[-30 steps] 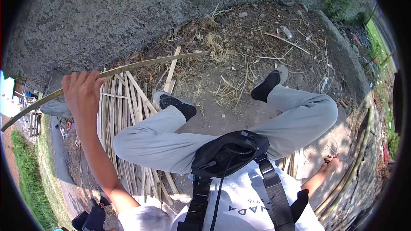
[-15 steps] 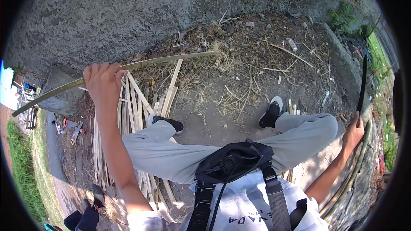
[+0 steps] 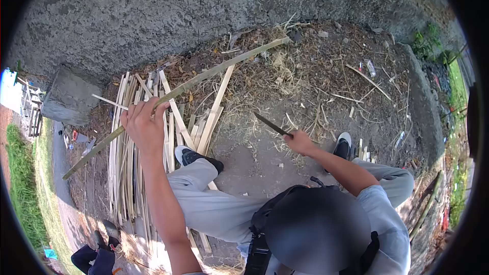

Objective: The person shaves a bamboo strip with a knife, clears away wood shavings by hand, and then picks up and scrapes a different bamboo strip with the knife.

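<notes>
My left hand (image 3: 145, 126) is closed around a long greenish bamboo strip (image 3: 221, 67). The strip slants from the lower left up toward the wall, passing above the pile of split bamboo. In my right hand (image 3: 300, 143) is a machete (image 3: 270, 123), gripped by its handle, most of which my fingers hide. Its dark blade points up and left over the bare soil, apart from the strip. Pale bamboo slats (image 3: 127, 163) lie heaped beneath and beside my left forearm.
A rough grey wall (image 3: 204, 10) runs along the far side, with a concrete block (image 3: 71, 97) at its left. Shavings and dry straw (image 3: 282, 71) litter the ground. Another person's legs (image 3: 97, 257) show at lower left. A blurred dark round shape (image 3: 318, 229) covers part of my lap.
My right hand has swung the machete from the far right to the middle, before my legs. My left hand has shifted right and down, and the bamboo strip now slants more steeply.
</notes>
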A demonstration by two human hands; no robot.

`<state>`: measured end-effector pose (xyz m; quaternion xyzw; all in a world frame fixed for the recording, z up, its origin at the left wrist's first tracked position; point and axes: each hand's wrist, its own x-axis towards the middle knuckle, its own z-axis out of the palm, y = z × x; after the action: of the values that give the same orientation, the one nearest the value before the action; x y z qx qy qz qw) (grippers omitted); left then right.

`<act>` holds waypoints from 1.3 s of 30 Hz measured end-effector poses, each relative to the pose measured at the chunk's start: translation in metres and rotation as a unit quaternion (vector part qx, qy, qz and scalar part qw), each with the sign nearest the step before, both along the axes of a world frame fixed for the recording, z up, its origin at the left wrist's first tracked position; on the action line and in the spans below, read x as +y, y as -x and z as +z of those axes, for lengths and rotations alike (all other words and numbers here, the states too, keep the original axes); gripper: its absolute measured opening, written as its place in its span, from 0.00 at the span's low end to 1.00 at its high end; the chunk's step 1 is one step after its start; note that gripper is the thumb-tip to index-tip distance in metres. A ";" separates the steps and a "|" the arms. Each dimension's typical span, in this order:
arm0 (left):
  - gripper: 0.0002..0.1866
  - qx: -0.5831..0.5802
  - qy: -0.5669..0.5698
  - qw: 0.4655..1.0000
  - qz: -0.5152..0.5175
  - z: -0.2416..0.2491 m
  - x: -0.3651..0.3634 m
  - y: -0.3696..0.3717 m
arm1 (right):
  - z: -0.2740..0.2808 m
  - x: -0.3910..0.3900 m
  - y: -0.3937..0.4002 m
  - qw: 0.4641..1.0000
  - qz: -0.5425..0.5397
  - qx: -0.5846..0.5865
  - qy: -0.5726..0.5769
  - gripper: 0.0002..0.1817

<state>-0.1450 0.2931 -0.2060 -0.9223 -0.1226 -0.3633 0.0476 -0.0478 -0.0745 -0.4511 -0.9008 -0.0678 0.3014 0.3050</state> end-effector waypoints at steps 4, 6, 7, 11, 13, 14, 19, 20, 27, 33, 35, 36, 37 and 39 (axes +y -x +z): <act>0.11 0.023 0.044 0.999 -0.008 0.003 0.013 0.005 | -0.041 0.064 0.001 0.992 0.077 0.099 -0.034 0.23; 0.11 0.024 0.047 0.999 -0.002 0.003 0.013 0.007 | -0.067 0.081 0.004 0.988 0.133 0.065 -0.040 0.23; 0.10 0.024 0.049 0.998 -0.002 0.003 0.011 0.008 | -0.079 0.083 0.008 0.987 0.144 0.062 -0.026 0.23; 0.10 0.016 0.047 0.999 0.008 0.002 0.009 0.003 | -0.108 0.071 -0.001 0.985 0.160 0.056 0.034 0.23; 0.10 0.005 0.048 0.999 0.004 0.003 0.009 0.001 | -0.112 0.050 -0.012 0.986 0.149 0.038 0.059 0.22; 0.10 0.006 0.052 0.999 0.005 0.003 0.010 0.000 | -0.112 0.038 -0.022 0.988 0.137 0.016 0.069 0.22; 0.10 0.024 0.059 0.998 0.002 0.001 0.011 0.010 | -0.083 -0.033 -0.087 0.984 0.030 -0.048 0.168 0.19; 0.10 0.024 0.061 0.998 -0.001 0.001 0.012 0.013 | -0.063 -0.045 -0.099 0.979 0.031 -0.072 0.190 0.20; 0.10 0.014 0.053 0.998 -0.007 -0.008 0.021 0.032 | -0.008 -0.122 -0.177 0.952 -0.127 -0.191 0.201 0.22; 0.10 0.004 0.065 0.998 0.011 -0.009 0.029 0.044 | 0.014 -0.131 -0.132 0.969 -0.071 -0.201 0.128 0.22; 0.10 0.006 0.073 0.997 0.017 -0.011 0.030 0.046 | 0.035 -0.112 -0.087 0.990 -0.023 -0.072 0.123 0.21; 0.10 0.011 0.075 0.997 0.019 -0.011 0.031 0.047 | 0.037 -0.106 -0.068 0.992 -0.005 0.009 0.124 0.21; 0.10 0.014 0.077 0.997 0.020 -0.011 0.031 0.046 | 0.032 -0.103 -0.049 0.990 0.072 0.001 0.123 0.22; 0.11 0.018 0.078 0.997 0.015 -0.011 0.029 0.046 | 0.013 -0.108 -0.021 0.973 0.200 0.003 0.113 0.23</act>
<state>-0.1910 0.3220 -0.2174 -0.9275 -0.1635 -0.3357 -0.0164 -0.0270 -0.1823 -0.4377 -0.8968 -0.2110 0.3648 0.1350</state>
